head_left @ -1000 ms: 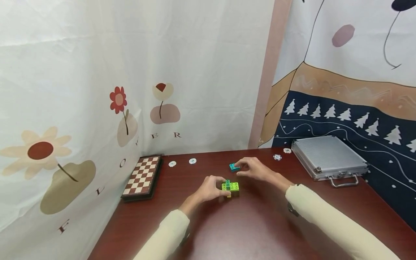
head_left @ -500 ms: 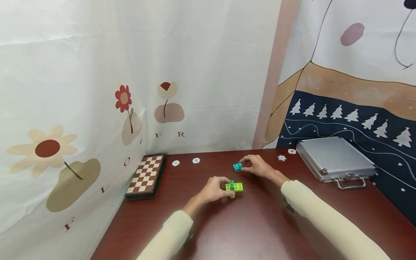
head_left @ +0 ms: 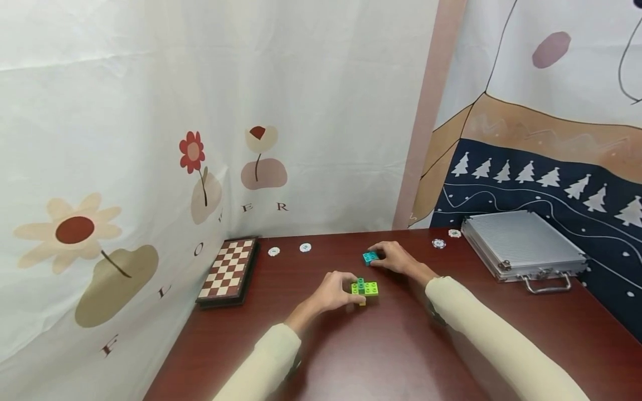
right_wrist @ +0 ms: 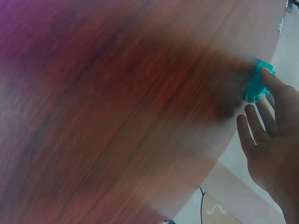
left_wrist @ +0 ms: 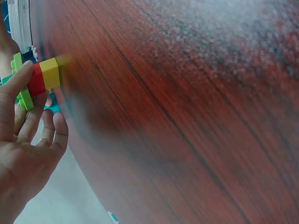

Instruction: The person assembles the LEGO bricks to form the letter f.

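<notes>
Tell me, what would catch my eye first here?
Probably the bright toy bricks mid-table: the left hand holds a green brick stack, while the right hand pinches a teal brick just behind it. Next, the chessboard at the table's left edge and the silver case on the right.

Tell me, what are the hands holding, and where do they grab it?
The left hand grips the green, red and yellow brick stack by its left side. The right hand pinches the teal brick at its right edge.

"FLOWER" — on floral curtain (head_left: 150, 167)
</notes>
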Available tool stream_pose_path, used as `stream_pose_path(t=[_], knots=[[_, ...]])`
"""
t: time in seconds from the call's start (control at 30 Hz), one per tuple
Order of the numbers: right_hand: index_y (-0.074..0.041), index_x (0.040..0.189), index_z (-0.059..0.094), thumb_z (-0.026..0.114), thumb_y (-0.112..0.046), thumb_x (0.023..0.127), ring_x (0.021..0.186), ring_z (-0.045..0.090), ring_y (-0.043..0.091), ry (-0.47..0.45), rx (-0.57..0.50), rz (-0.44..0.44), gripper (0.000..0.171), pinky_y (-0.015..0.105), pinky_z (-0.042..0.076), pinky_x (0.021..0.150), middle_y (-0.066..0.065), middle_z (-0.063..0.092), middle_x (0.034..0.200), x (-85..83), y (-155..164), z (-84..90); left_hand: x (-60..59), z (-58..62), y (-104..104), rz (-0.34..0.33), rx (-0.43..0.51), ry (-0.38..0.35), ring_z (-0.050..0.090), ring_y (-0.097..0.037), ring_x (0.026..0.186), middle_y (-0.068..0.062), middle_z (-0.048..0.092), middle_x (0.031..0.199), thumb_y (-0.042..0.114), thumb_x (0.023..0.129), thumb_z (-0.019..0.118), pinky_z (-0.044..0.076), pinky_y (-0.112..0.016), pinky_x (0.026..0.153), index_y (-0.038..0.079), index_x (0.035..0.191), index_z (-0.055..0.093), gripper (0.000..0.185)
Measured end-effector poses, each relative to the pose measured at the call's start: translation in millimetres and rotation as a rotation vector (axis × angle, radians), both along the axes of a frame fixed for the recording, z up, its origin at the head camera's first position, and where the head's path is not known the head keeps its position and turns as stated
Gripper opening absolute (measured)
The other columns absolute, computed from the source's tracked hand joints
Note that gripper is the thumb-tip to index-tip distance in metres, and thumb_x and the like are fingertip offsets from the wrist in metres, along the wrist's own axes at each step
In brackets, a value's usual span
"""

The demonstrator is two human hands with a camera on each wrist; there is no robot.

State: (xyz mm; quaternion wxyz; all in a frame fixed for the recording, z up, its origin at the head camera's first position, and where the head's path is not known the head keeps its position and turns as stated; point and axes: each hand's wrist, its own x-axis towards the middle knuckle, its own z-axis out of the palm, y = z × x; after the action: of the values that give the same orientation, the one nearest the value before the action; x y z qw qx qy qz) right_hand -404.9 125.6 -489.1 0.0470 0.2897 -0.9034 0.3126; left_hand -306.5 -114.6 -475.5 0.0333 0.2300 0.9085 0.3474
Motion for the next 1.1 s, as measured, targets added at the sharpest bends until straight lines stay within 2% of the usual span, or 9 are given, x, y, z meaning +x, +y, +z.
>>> stream_pose_path(t=[0.37,0.53,0.87,1.1], knots=[[-0.004,0.124,0.074,0.079,-0.018,0.094,0.107,0.065,0.024,-0.008,0.044,-0.024,0.034,0.046,0.054,0.094,0.014,0.071,0.123,2.7,1,4.7,2.6,0.7,2,0.014,0.004,-0.033,0.064,-0.010,0.088,0.001,0.074,0.101,0.036,0.085,0.088,0.055,-0.032,0.081,0.007,0.125,0.073,0.052],[-0.005,0.123,0.074,0.080,-0.020,0.093,0.100,0.065,0.021,0.006,0.030,-0.018,0.034,0.043,0.056,0.090,0.011,0.072,0.118,7.5,3,12.5,3.6,0.3,1,0.010,0.019,-0.053,0.062,-0.010,0.083,0.001,0.072,0.097,0.033,0.088,0.085,0.053,-0.031,0.077,0.006,0.127,0.070,0.050],[-0.008,0.120,0.075,0.081,-0.022,0.093,0.098,0.068,0.028,0.090,0.018,0.028,0.031,0.037,0.057,0.084,0.008,0.072,0.114,23.9,11,32.4,3.2,-1.1,0,0.002,0.019,0.003,0.061,-0.008,0.078,0.003,0.071,0.091,0.031,0.084,0.086,0.052,-0.028,0.072,0.005,0.123,0.072,0.049],[-0.012,0.121,0.075,0.081,-0.024,0.093,0.096,0.066,0.018,0.102,0.022,0.052,0.032,0.034,0.058,0.086,0.004,0.072,0.116,43.5,14,46.8,5.4,5.0,-4,-0.014,0.060,0.008,0.068,-0.015,0.094,0.000,0.076,0.109,0.036,0.085,0.086,0.055,-0.032,0.081,0.009,0.128,0.073,0.052]])
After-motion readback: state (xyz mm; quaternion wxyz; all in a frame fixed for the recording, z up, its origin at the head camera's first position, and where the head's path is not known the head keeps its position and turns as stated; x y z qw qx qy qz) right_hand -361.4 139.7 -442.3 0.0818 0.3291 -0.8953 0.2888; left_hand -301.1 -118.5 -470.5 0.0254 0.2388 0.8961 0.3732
